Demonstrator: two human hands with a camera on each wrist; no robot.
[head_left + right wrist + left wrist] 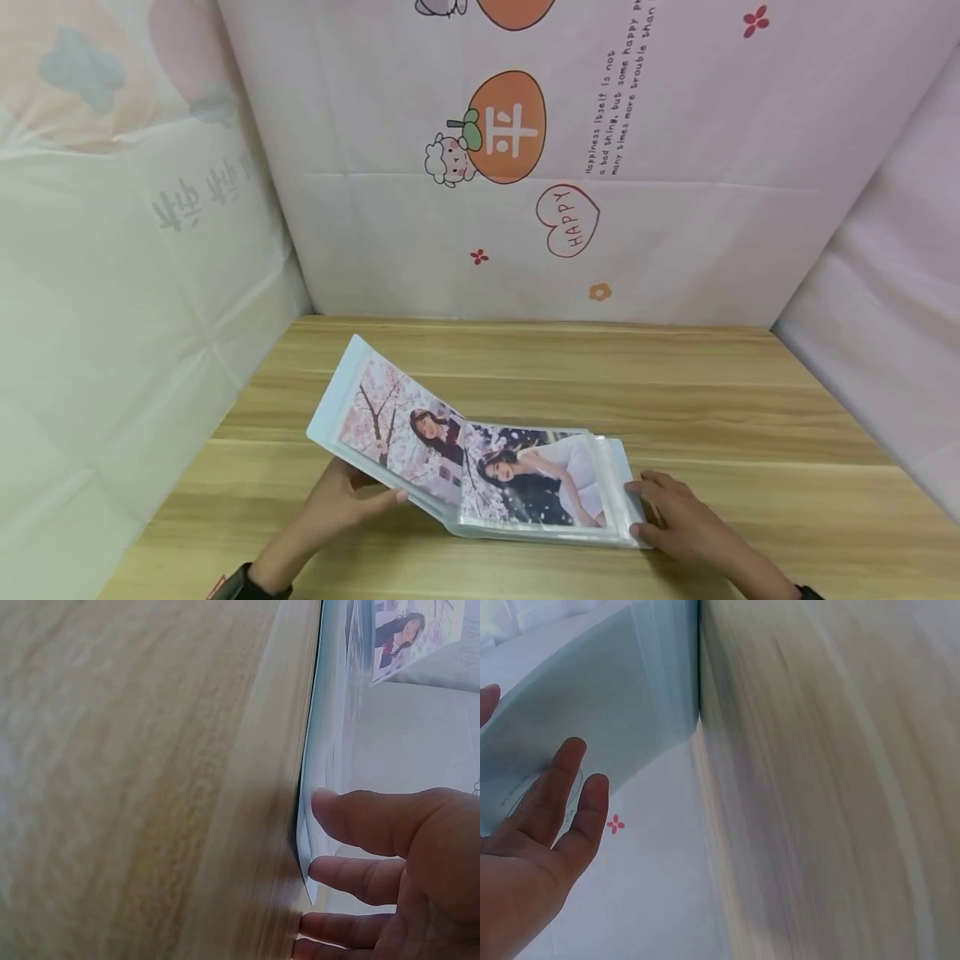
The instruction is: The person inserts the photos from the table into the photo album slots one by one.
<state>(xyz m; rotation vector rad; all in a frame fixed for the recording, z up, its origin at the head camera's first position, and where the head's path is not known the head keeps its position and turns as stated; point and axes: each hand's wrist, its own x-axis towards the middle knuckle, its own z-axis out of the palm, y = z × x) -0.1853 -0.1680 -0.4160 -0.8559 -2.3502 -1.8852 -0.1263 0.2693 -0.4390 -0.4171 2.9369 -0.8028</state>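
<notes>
A photo album (540, 533) with a pale blue cover lies open on the wooden table. Its left side is tilted up, showing a photo of a person among pink blossoms (397, 425); the right side lies flat with a photo of a person in white (536, 479). My left hand (341, 504) holds the raised cover at its lower edge, thumb in front. In the left wrist view, the fingers (551, 802) are behind the cover (622, 690). At the album's right edge, my right hand (686, 521) touches the cover and page edges, its fingers (360, 877) nearly straight.
The wood-grain table (525, 367) extends around the album. A white printed cloth (360, 217) hangs behind it, with more cloth at the left (135, 317) and right (892, 275) sides.
</notes>
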